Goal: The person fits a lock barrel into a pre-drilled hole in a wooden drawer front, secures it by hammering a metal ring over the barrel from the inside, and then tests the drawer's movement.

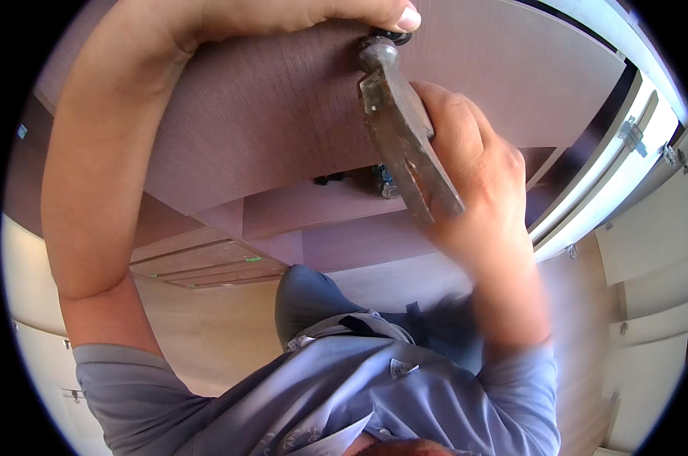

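Observation:
My right hand (473,163) is closed around a claw hammer (405,129), mostly covering its handle. The worn metal head points away from me, and its claw lies over my wrist side. At its far end, the striking face meets or nearly meets a small black round fitting (393,36) on a purplish-brown wood-grain panel (268,114). My left hand (306,11) reaches across the far part of the panel. Its thumb is stretched out, with the tip beside the black fitting. Its other fingers lie beyond the upper edge, so their grip is hidden.
Below the panel is an open shelf (321,209) with a small blue-and-dark object (386,182) on it. Drawer fronts (207,262) with green marks stand at left. White cabinet doors (618,167) with metal hinges are at right. My bent knee (310,296) is close to the cabinet.

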The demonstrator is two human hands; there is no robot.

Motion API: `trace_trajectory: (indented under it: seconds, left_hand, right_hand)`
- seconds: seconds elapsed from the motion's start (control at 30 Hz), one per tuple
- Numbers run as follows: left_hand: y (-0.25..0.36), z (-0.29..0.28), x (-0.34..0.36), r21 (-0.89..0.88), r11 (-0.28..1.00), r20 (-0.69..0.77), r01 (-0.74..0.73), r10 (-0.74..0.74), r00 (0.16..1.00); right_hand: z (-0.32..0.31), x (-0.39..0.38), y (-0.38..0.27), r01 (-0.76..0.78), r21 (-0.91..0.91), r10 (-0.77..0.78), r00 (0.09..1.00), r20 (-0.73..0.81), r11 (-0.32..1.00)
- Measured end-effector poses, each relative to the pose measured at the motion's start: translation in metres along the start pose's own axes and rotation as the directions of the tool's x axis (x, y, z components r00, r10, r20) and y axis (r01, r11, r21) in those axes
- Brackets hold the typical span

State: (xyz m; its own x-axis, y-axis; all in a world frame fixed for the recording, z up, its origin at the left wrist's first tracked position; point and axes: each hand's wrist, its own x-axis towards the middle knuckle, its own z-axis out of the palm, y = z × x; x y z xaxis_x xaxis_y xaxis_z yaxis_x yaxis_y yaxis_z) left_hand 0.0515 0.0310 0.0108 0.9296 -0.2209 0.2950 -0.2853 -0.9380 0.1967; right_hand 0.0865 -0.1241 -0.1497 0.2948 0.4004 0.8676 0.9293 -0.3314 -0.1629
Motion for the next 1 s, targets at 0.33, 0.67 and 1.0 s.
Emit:
trace_trajectory:
  seconds: [0.33, 0.67, 1.0]
  left_hand:
    - [-0.005, -0.003, -0.011, 0.229, 0.964, -0.077, -0.132, 0.153, 0.985]
    - [-0.01, -0.011, -0.015, 0.017, 0.993, 0.04, -0.115, 0.114, 0.993]
    - [-0.006, 0.002, -0.022, 0.158, 0.973, -0.101, -0.168, 0.185, 0.977]
  right_hand:
    - [0.003, -0.02, 0.01, -0.045, 0.21, 0.093, 0.969, -0.227, 0.977]
    - [0.012, -0.008, 0.005, -0.118, 0.317, 0.186, 0.963, -0.196, 0.941]
    - [0.026, -0.012, 0.009, -0.086, 0.271, 0.165, 0.944, -0.285, 0.959]
